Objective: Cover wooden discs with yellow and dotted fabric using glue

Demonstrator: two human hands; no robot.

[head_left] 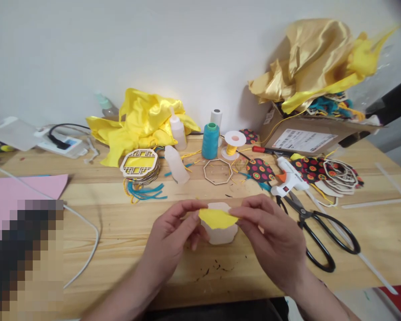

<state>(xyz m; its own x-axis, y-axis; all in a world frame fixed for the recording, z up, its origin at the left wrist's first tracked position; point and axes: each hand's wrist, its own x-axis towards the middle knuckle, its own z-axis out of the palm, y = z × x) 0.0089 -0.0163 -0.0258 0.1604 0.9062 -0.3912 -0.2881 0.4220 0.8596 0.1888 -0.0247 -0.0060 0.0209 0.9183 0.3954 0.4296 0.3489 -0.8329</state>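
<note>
Between my hands is a small piece of yellow fabric (pixel 218 218), pinched at both ends. My left hand (pixel 173 234) grips its left end between thumb and fingers, and my right hand (pixel 274 240) grips the right end the same way. Just below and behind the fabric, a pale scalloped-edge card (pixel 220 236) shows; whether it rests on the table or touches the fabric I cannot tell. Black-handled scissors (pixel 305 214) lie beside my right hand, their blades partly open. A thin octagonal wooden frame (pixel 218 171) lies beyond my hands.
Bottles, a teal thread cone (pixel 210 141) and a yellow cord spool (pixel 233 145) stand at the back. A stack of lattice frames (pixel 139 165) is left, near crumpled yellow satin (pixel 147 116). Rightward are a glue gun (pixel 290 178), patterned fabric pieces (pixel 259 170) and a filled cardboard box (pixel 307 133).
</note>
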